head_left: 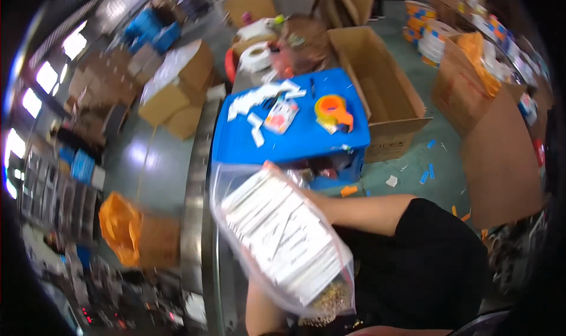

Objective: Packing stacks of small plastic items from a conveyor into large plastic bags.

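A clear plastic bag (345, 271) is held up in front of me, slanting from upper left to lower right. Inside lies a thick stack of white printed paper slips (280, 230), and small golden pieces (333, 297) are gathered at its lower corner. From the right, my right forearm (365, 212) reaches behind the bag; a fingertip (269, 165) shows at the bag's upper edge, seemingly of my right hand, closed on it. My left forearm (262, 309) rises from below and passes behind the bag, which hides that hand's fingers.
Beyond the bag stands a blue plastic box (236, 144), carrying white slips (259, 100), a small packet (282, 117) and an orange tape dispenser (334, 113). An open cardboard box (389, 88) adjoins it. A metal edge (197, 212) runs along the left. Scraps litter the floor.
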The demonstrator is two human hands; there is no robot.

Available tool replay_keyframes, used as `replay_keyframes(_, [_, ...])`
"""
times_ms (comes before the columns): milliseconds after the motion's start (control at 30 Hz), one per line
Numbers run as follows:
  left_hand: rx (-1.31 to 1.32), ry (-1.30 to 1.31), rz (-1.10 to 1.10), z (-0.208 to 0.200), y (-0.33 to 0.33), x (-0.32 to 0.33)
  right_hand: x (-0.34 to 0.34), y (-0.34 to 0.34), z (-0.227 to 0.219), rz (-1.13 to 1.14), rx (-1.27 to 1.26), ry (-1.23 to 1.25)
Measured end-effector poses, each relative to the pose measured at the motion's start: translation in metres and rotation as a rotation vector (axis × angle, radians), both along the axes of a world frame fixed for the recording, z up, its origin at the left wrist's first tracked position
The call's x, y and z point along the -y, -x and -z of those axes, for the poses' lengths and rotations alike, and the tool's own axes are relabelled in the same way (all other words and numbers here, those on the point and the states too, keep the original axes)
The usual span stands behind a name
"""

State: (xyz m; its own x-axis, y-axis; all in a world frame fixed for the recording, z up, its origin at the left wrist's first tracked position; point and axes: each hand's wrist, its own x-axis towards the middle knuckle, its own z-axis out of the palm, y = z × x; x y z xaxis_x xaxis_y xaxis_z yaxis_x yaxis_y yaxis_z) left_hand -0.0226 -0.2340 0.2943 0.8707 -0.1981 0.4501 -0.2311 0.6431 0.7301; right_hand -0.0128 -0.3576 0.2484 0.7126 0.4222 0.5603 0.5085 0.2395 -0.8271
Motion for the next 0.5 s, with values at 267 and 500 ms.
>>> replay_keyframes(267, [-0.156, -0.127, -0.254, 0.012, 0.078, -0.05, -0.01, 0.053, -0.023, -0.189, -0.073, -0.221])
replay_keyframes(500, [0.047, -0.176, -0.237, 0.005, 0.077, -0.037, 0.0, 0.049, -0.026, -0.134, -0.137, -0.174])
